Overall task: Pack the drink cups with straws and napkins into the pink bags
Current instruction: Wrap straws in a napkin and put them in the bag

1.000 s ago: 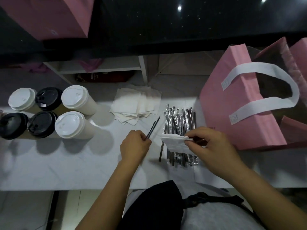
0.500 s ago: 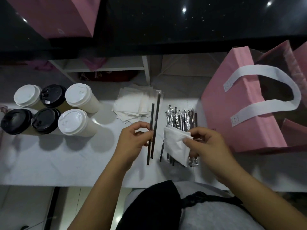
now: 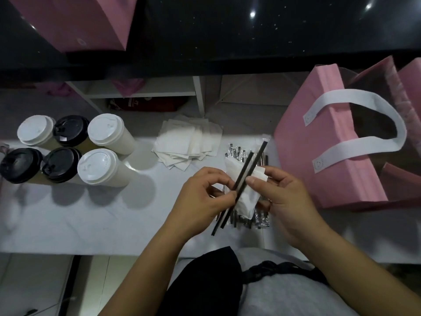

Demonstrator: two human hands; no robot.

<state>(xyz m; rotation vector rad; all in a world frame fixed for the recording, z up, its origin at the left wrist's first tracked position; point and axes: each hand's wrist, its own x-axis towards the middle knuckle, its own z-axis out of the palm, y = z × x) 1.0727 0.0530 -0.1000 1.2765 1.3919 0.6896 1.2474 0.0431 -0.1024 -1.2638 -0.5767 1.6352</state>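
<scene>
While kept apart half a second back, now brought together: pinches two black straws [image 3: 253,165] in left hand [image 3: 200,198], tilted rightward, laid across folded napkin [image 3: 248,201] gripped in right hand [image 3: 286,199], thumb pressing on them. Makes one bundle, probably bound for open pink bag [image 3: 330,160] just to the right. Leaves six lidded cups [image 3: 100,167] at far left, unpacked. Works above wrapped straw pile [image 3: 259,218], near napkin stack [image 3: 189,142]; shows no obstacle toward bag's mouth.

The left hand [image 3: 200,199] is bringing two straws [image 3: 241,183] rightward across the napkin [image 3: 247,195] that the right hand [image 3: 284,197] is holding at frame centre.
</scene>
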